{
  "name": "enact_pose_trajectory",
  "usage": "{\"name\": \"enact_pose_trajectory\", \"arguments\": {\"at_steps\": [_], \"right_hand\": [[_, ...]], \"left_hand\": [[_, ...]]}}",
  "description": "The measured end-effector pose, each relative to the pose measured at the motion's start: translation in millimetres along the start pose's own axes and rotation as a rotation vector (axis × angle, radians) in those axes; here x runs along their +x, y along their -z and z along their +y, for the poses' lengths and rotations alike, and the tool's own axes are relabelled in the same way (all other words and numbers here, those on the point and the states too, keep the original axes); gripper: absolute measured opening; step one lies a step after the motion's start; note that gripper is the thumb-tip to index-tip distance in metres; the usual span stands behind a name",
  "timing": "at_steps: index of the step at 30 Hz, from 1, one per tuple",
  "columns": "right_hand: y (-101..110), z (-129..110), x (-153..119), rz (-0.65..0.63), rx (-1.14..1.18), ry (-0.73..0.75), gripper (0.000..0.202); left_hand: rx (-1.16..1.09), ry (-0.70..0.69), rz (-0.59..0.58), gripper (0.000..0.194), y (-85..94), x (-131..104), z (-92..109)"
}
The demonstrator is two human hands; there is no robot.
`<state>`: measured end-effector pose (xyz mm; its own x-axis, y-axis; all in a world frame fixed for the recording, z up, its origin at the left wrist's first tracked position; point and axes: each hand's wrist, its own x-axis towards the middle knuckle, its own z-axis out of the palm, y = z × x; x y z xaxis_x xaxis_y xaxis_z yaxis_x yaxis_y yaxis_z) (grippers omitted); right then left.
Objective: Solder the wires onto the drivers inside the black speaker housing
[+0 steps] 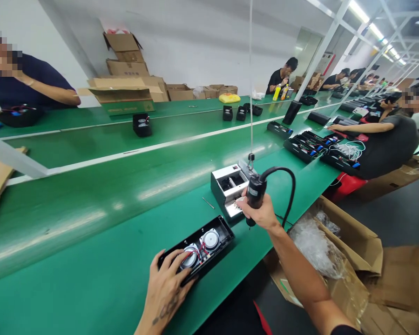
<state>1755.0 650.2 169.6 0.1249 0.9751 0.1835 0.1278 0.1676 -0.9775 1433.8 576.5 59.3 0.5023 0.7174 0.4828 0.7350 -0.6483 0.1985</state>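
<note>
Below the left hand (169,279) and the right hand (260,211), a long green worktop (101,260), running far past both. To the right of the right hand, down off the worktop's edge, an open cardboard carton (365,239) with crumpled clear plastic (314,246) beside it. Beyond the right hand, farther along, a cluster of open black housings (305,146) near a seated co-worker (387,149) in a dark top.

Just beyond the right hand and slightly to its left, a black-and-silver boxy device (232,191) with an open top. Ahead of the left hand and partly under it, an open black case (213,260), lying slantwise flat on the worktop. Clasping that case at its nearer end with the left hand, fingers spread over the rim and thumb along the close side. Gripping a black power screwdriver (255,193) in the right hand, with fingers wrapped round the body and tip downward, close beside the device. Looping right from its top, a black cable (293,186).

Inside the case, two round speakers (210,239), one partly under the left hand's fingers. Between them, red wires (201,251). Left of the right hand, on the bare worktop, a thin metal rod (208,203).
</note>
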Motion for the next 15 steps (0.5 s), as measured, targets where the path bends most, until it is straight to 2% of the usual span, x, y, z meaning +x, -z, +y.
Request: {"name": "enact_pose_trajectory", "arguments": {"at_steps": [3, 6, 10, 13, 15], "right_hand": [[4.3, -6.1, -13.2, 0.024, 0.141, 0.054, 0.035], [8.8, -2.9, -16.5, 0.109, 0.126, 0.089, 0.041], [7.3, 33.2, -13.0, 0.24, 0.008, 0.074, 0.044], [2.7, 66.5, -9.0, 0.317, 0.093, 0.081, 0.041], [2.0, 75.7, -4.8, 0.337, 0.168, 0.093, 0.039]], "left_hand": [[0.019, -0.006, -0.02, 0.02, 1.4, 0.4, 0.0], [0.013, -0.009, 0.0, 0.021, 0.6, 0.5, 0.0], [-0.006, -0.029, 0.061, 0.027, -3.0, -0.1, -1.6], [-0.018, -0.042, 0.084, 0.029, -4.1, -0.1, -4.9], [-0.015, -0.064, 0.079, 0.026, -3.3, 0.4, -8.1]]}}
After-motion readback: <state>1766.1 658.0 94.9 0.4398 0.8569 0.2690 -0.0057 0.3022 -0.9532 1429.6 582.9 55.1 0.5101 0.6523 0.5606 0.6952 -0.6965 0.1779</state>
